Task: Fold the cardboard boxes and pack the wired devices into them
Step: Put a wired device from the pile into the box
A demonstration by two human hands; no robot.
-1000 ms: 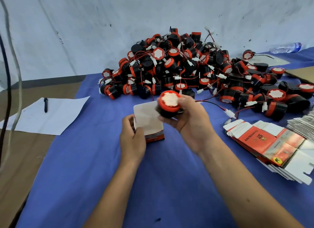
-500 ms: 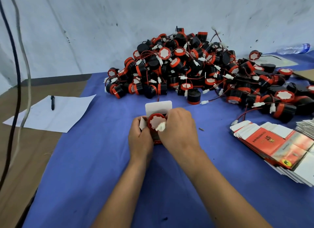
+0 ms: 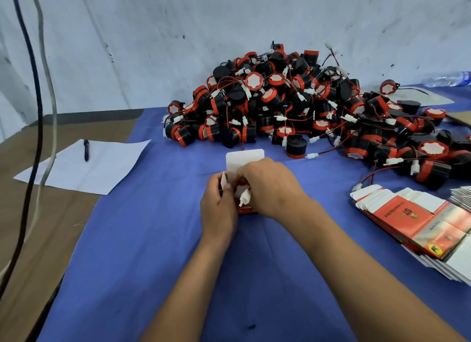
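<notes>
My left hand (image 3: 219, 205) grips the box (image 3: 244, 160); right hand (image 3: 270, 188) stuffs the plug (image 3: 244, 198), which may jam the flap.

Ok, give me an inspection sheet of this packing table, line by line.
Surface: blue cloth over a brown table.
Job's things: small box with top flap up, white connector at its mouth; pile of wired devices behind; flat unfolded boxes at right.
Clutter: paper sheet with a pen; plastic bottle far right.
Hands: left hand grips the box side; right hand fingers curl over the opening, what they hold is hidden.
Cables: two hanging cords at left.
Surroundings: marked white wall.
</notes>
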